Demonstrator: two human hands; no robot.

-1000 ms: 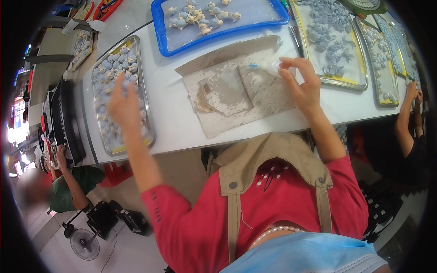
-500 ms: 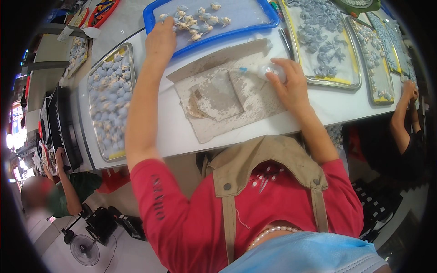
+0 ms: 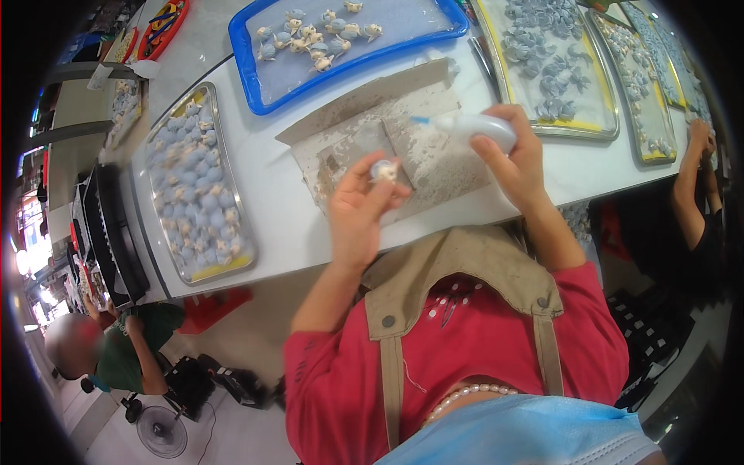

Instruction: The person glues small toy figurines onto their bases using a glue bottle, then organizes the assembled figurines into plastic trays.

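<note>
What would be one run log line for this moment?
left hand: holds small blue-and-cream figurine | right hand: holds white squeeze bottle | under: stained cardboard sheet

Single head-worn fisheye view, looked steeply down from above wearer's chest. Faced forward over white bench (image 3: 256, 194), bench edge bowed by lens, dark rim at corners. Sat close: own hands, left (image 3: 358, 203) and right (image 3: 518, 159), filled centre, forearms entered from lower edge. Reached far enough to catch blue tray (image 3: 349, 70) at top, floor and standing fan (image 3: 161, 431) at lower left. No second view to compare.
</note>
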